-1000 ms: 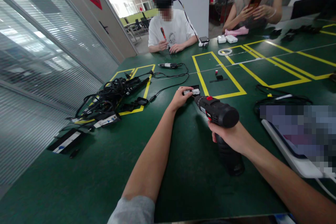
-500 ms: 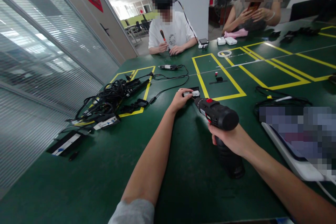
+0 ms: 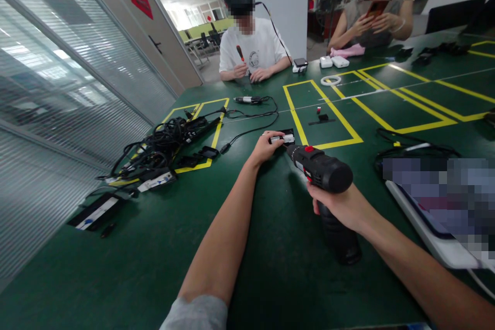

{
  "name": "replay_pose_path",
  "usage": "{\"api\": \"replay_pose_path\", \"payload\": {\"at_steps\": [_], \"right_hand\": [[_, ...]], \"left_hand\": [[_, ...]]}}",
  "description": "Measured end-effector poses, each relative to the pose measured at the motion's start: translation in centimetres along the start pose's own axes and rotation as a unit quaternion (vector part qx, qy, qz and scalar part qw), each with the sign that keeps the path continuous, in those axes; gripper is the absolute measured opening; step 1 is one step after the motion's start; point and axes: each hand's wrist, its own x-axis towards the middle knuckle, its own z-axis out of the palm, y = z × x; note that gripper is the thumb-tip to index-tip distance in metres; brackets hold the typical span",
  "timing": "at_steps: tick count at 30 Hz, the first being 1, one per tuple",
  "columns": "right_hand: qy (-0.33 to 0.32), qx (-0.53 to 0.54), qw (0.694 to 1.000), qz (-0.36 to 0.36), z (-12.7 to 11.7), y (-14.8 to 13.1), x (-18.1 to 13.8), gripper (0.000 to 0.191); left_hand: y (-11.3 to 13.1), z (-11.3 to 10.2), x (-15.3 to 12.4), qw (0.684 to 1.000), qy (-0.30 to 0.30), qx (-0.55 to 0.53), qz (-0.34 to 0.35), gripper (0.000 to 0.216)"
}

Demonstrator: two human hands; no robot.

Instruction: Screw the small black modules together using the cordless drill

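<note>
My right hand [image 3: 333, 201] is wrapped round the grip of a black and red cordless drill [image 3: 323, 167], which points away to the left. The drill's tip reaches a small black and white part [image 3: 286, 138] on the table. Fingers of my left hand [image 3: 266, 145] hold that part from its left side, close to the chuck. Whether the bit touches it, I cannot tell; the part's underside and its near edge are partly hidden by my fingers and the drill.
On the left lies a tangle of black cables [image 3: 166, 139] with black and white parts. A laptop-like device [image 3: 425, 206] lies at the right. Yellow tape [image 3: 340, 143] marks rectangles on the green table [image 3: 154, 278]. Across it, a person [image 3: 253, 46] holds a screwdriver [image 3: 240, 53]; another holds a phone [image 3: 376, 9].
Both my hands, the drill and the small part stay nearly in place. Across the table, the person's phone has tilted slightly.
</note>
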Motion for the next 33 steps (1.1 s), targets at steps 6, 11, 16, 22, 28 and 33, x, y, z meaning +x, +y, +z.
{"api": "replay_pose_path", "payload": {"at_steps": [6, 11, 16, 22, 28, 33], "right_hand": [[0.003, 0.011, 1.000, 0.000, 0.03, -0.05, 0.01, 0.008], [0.006, 0.020, 1.000, 0.002, 0.16, -0.02, 0.08, 0.011], [0.005, 0.021, 1.000, -0.002, 0.13, 0.07, 0.11, 0.016], [0.008, 0.022, 1.000, 0.000, 0.10, 0.07, -0.01, 0.017], [0.008, 0.023, 1.000, -0.002, 0.15, 0.17, 0.01, 0.016], [-0.005, 0.026, 1.000, -0.013, 0.06, 0.56, 0.12, 0.014]], "left_hand": [[0.12, -0.12, -0.02, 1.000, -0.005, 0.001, 0.006, 0.028], [0.50, -0.22, -0.06, 1.000, -0.011, 0.010, -0.006, 0.029], [0.42, -0.21, -0.06, 1.000, -0.009, 0.007, -0.005, 0.030], [0.26, -0.18, -0.11, 1.000, 0.000, 0.005, 0.007, 0.029], [0.39, -0.18, -0.21, 1.000, 0.001, 0.009, 0.010, 0.029], [0.54, -0.23, -0.22, 1.000, 0.000, 0.006, 0.005, 0.029]]}}
